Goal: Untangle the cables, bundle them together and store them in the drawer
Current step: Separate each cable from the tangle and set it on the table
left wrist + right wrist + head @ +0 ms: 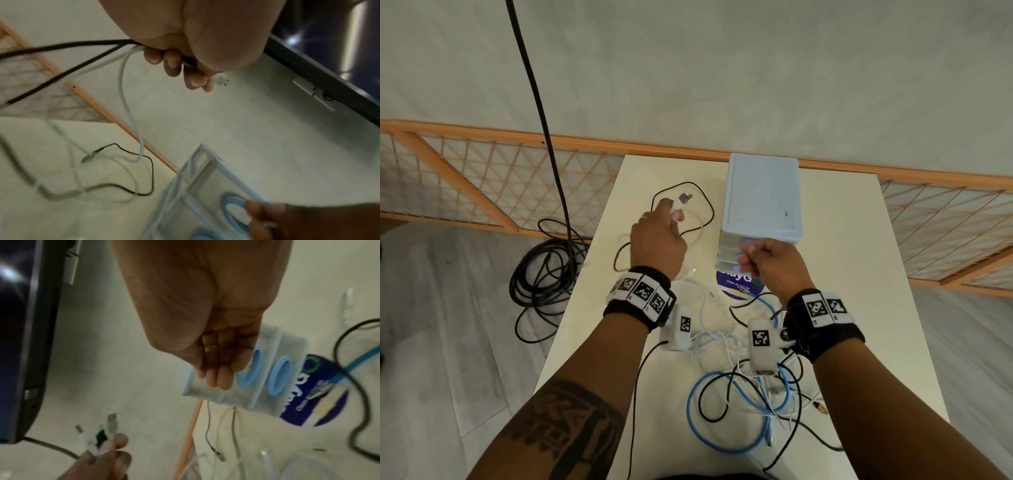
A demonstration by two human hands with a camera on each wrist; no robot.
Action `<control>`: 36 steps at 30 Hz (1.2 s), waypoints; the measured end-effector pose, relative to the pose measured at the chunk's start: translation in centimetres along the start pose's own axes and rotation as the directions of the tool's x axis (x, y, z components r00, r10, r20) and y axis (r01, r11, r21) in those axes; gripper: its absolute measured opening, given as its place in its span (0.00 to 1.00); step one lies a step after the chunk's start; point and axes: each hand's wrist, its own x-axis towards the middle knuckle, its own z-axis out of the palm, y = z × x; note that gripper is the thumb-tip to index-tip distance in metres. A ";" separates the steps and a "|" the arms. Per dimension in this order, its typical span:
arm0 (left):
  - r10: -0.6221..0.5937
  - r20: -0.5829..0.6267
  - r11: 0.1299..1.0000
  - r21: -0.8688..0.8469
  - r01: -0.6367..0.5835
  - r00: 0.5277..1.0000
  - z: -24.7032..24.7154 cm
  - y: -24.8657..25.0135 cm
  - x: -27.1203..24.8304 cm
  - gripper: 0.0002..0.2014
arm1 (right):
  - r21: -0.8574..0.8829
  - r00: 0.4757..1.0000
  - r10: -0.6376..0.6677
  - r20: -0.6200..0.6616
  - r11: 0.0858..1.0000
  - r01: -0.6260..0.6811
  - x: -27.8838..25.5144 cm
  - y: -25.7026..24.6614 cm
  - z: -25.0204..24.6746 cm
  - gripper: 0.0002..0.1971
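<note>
Blue drawer unit [762, 195], three drawers.

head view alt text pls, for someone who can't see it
The left hand grips a few cable plugs above a white table, while the right hand grips the drawer unit front. Tangled cables lie nearer.

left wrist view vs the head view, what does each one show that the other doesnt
Only the left wrist view shows the undersides of the left hand's fingers curled round a black cable and a white cable, with the white plug poking out past them.

Only the head view shows the tangle of blue, black and white cables near the person, the top of the drawer unit and the black cable coil on the floor.

Both show the left hand gripping cables and the right hand at the drawer front.
</note>
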 end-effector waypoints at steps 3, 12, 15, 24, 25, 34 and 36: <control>-0.103 0.154 0.978 -0.166 0.129 0.983 0.9 1.2 -0.5 0.12 | -0.085 0.995 0.077 -0.063 0.993 -0.083 0.2 2.7 -0.4 0.12; -0.209 0.415 0.896 -0.282 0.344 0.885 4.1 0.2 -2.5 0.15 | -0.475 0.984 0.171 -0.039 0.864 -0.169 0.7 6.8 1.1 0.14; -0.188 0.422 0.926 -0.223 0.303 0.887 4.2 -0.1 -2.6 0.15 | -0.501 0.973 0.228 -0.039 0.838 -0.216 1.0 7.6 1.6 0.15; -0.192 0.343 0.951 -0.167 0.261 0.920 4.3 -1.1 -2.6 0.22 | -0.691 0.975 0.222 -0.019 0.701 -0.173 2.4 9.9 2.2 0.18; -0.197 0.347 0.944 -0.187 0.273 0.917 4.3 -1.2 -2.7 0.22 | -0.708 0.977 0.212 -0.034 0.685 -0.173 2.4 10.2 2.2 0.19; -0.265 0.529 0.760 -0.401 0.512 0.806 5.4 -1.0 -2.9 0.17 | -0.807 0.978 0.206 -0.022 0.574 -0.138 0.7 11.5 2.3 0.12; -0.259 0.590 0.691 -0.441 0.574 0.765 5.3 -0.4 -2.9 0.15 | -0.774 0.978 0.207 -0.012 0.617 -0.140 0.4 11.1 1.9 0.12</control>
